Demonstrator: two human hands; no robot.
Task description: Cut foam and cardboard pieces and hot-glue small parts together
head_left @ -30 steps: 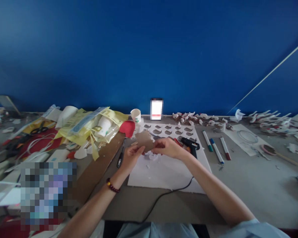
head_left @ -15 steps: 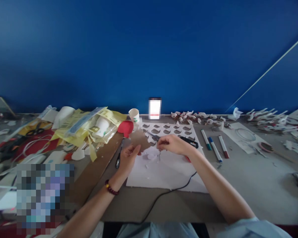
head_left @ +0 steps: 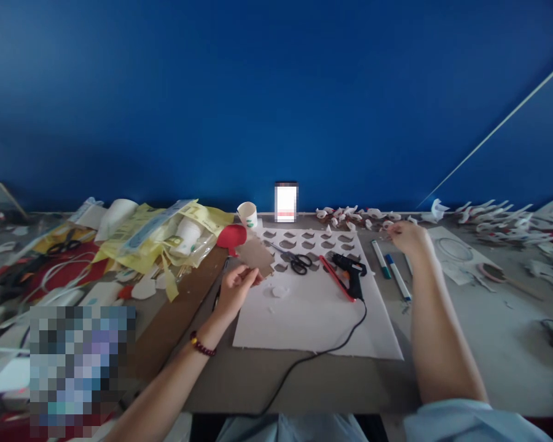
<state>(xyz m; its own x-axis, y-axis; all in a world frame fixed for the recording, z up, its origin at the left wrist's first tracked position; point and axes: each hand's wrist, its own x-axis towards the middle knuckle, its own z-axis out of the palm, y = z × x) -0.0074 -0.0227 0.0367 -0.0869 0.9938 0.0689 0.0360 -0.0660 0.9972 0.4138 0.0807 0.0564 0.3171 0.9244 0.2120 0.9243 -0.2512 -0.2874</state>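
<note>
My left hand is closed in a pinch at the lower edge of a brown cardboard piece, which has ragged edges. My right hand reaches to the back right, fingers pinched together beside a row of small white paper birds; whatever they hold is too small to make out. Between the hands lies a white board with dark curved shapes along its far part. On it rest black-handled scissors, a small white paper cut-out, a red stick-like tool and a black glue gun.
Capped markers lie right of the board. A paper cup and a red paper shape stand behind. Yellow packaging heaps at left. The glue gun's cord crosses the front. More paper birds fill the far right.
My right hand has moved from the middle of the board to the right, near the paper birds, uncovering the scissors and glue gun. My left hand has stayed nearly in place.
</note>
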